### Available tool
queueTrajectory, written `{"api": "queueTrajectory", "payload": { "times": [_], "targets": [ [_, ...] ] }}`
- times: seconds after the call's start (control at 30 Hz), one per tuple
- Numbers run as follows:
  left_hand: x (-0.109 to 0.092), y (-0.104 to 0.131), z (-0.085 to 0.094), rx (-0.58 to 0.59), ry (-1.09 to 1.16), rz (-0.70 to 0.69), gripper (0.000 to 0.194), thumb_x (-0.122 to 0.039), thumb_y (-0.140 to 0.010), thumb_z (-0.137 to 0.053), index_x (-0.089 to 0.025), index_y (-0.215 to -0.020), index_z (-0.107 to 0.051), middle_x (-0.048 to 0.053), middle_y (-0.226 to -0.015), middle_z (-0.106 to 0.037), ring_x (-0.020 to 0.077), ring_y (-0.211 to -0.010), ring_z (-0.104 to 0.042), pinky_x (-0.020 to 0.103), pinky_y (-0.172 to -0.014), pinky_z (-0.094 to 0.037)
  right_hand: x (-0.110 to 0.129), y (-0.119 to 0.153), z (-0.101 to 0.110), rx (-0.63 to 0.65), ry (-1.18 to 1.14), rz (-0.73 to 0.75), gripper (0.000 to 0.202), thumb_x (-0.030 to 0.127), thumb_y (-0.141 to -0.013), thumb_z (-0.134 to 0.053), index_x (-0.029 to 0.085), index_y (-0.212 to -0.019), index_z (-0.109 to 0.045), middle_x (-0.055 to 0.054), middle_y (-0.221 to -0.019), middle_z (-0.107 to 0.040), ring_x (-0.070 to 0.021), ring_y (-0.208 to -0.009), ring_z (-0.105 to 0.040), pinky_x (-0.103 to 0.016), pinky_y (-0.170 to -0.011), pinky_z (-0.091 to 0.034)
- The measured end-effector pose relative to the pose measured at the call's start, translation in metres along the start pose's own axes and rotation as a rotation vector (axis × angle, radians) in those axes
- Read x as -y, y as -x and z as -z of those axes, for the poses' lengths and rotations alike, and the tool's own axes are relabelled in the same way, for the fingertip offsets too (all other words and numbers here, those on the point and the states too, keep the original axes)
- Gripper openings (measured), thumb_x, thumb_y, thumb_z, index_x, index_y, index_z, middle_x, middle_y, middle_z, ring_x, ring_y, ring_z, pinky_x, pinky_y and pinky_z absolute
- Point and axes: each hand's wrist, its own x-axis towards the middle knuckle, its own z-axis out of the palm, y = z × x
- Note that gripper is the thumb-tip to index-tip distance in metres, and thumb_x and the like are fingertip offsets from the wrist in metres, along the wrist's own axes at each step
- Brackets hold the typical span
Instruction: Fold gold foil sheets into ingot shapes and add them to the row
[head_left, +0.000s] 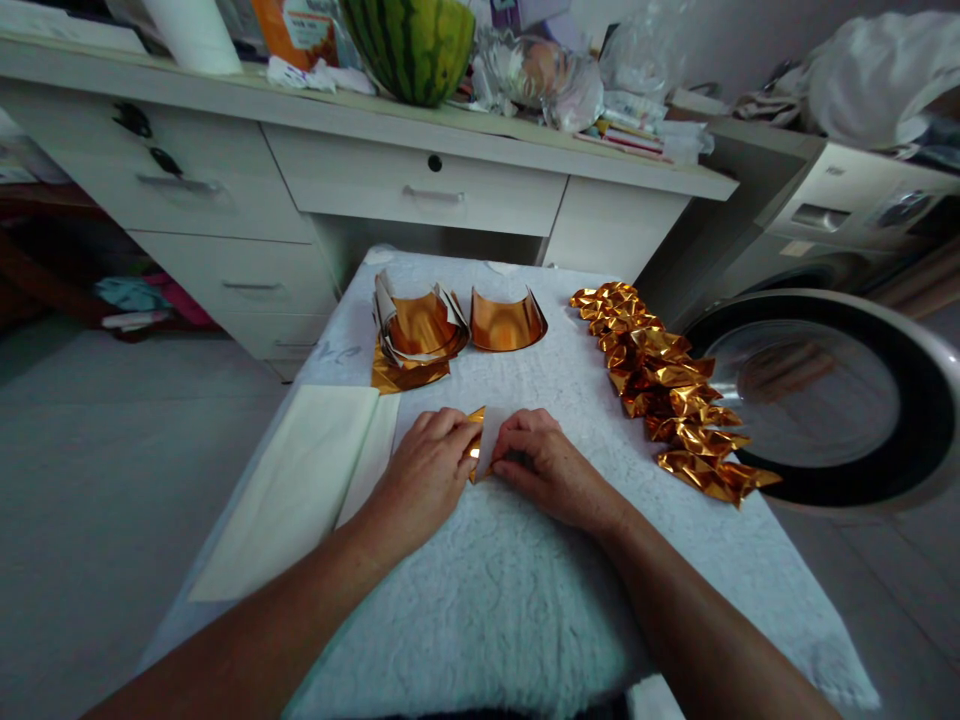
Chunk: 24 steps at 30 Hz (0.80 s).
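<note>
A small piece of gold foil paper (475, 440) lies on the cloth-covered table between my hands, its pale side partly showing. My left hand (433, 455) presses on its left part, fingers together over it. With thumb and fingertips, my right hand (541, 462) pinches its right edge. Beyond my hands stands a stack of curled gold foil sheets (420, 328), and a single curled gold sheet (510, 322) is beside it. Along the right side runs a row of folded gold foil pieces (660, 380). Much of the paper is hidden under my fingers.
Pale paper sheets (292, 480) lie at the table's left. Behind is a white desk (465, 190) with drawers, bearing a cut watermelon (412, 45), plastic bags and a white roll (199, 35). An open washing machine door (825, 395) juts out close at the right.
</note>
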Motion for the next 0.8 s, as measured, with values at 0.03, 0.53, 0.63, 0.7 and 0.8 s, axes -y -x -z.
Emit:
{"api": "queueTrajectory", "payload": {
  "times": [0.03, 0.53, 0.63, 0.7, 0.8],
  "targets": [
    [0.000, 0.000, 0.001, 0.006, 0.008, 0.004, 0.033, -0.010, -0.086, -0.052, -0.020, -0.116, -0.061, 0.007, -0.107, -0.059, 0.0248, -0.101, -0.053, 0.044, -0.093, -0.047, 0.000, 0.000, -0.001, -0.007, -0.001, -0.014, 0.005, 0.018, -0.089, -0.064, 0.020, -0.085, -0.067, -0.004, -0.097, -0.061, -0.0195, -0.096, -0.050, -0.035, -0.088, -0.038],
    [-0.003, 0.004, 0.002, 0.007, 0.048, 0.049, 0.037, -0.012, -0.083, -0.051, -0.019, -0.117, -0.061, 0.008, -0.108, -0.056, 0.0260, -0.102, -0.051, 0.045, -0.094, -0.047, 0.009, -0.008, -0.016, -0.099, 0.083, -0.129, 0.003, 0.018, -0.084, -0.066, 0.018, -0.081, -0.066, -0.006, -0.095, -0.057, -0.0216, -0.094, -0.045, -0.038, -0.084, -0.036],
    [-0.003, 0.004, 0.002, 0.033, 0.033, 0.050, 0.036, -0.012, -0.083, -0.050, -0.019, -0.117, -0.061, 0.008, -0.105, -0.056, 0.0259, -0.100, -0.051, 0.045, -0.093, -0.047, 0.009, -0.009, -0.016, -0.098, 0.087, -0.138, 0.004, 0.019, -0.084, -0.068, 0.018, -0.081, -0.066, -0.006, -0.096, -0.057, -0.0219, -0.094, -0.045, -0.037, -0.083, -0.036],
    [-0.004, 0.003, 0.002, 0.059, 0.043, 0.055, 0.036, -0.011, -0.084, -0.049, -0.019, -0.117, -0.060, 0.007, -0.103, -0.056, 0.0253, -0.099, -0.052, 0.044, -0.092, -0.047, 0.010, -0.009, -0.017, -0.098, 0.090, -0.144, 0.004, 0.019, -0.083, -0.068, 0.018, -0.081, -0.066, -0.006, -0.096, -0.057, -0.0220, -0.094, -0.045, -0.038, -0.083, -0.036],
    [-0.004, 0.003, 0.003, 0.083, 0.083, 0.071, 0.034, -0.011, -0.085, -0.048, -0.017, -0.117, -0.060, 0.008, -0.103, -0.056, 0.0245, -0.099, -0.054, 0.043, -0.092, -0.048, 0.010, -0.009, -0.018, -0.100, 0.103, -0.151, 0.004, 0.019, -0.084, -0.068, 0.018, -0.080, -0.066, -0.006, -0.096, -0.056, -0.0223, -0.094, -0.045, -0.038, -0.083, -0.036]
  ]
}}
